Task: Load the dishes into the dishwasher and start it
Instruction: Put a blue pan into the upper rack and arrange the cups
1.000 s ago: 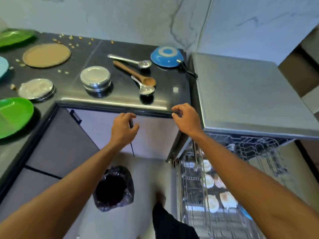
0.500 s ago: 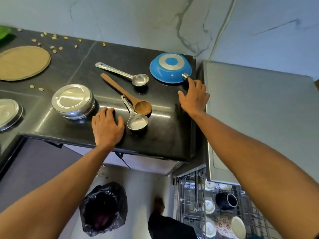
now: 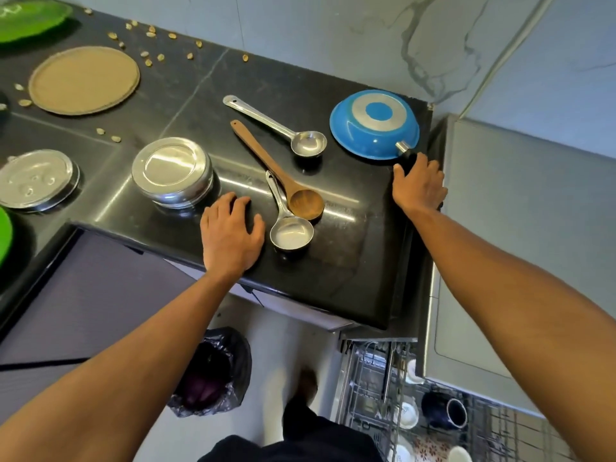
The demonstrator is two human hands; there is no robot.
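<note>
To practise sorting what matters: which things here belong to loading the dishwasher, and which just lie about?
Job: pan, far ladle, near ladle, wooden spoon, steel bowl, rack.
Lying about: seeds, bin bag.

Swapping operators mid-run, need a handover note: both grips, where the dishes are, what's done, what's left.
Left grip: open, flat on the black stone counter, beside the short steel ladle.
Right grip: laid over the black handle of the upturned blue frying pan; can't tell if it has closed.
Also on the counter: long steel ladle, brown wooden spoon, round steel tin, flat steel lid, round brown plate, two green plates.
Done: the pulled-out dishwasher rack holds white cups and a dark mug.
Left: load the counter items, shut the dishwasher, start it.
</note>
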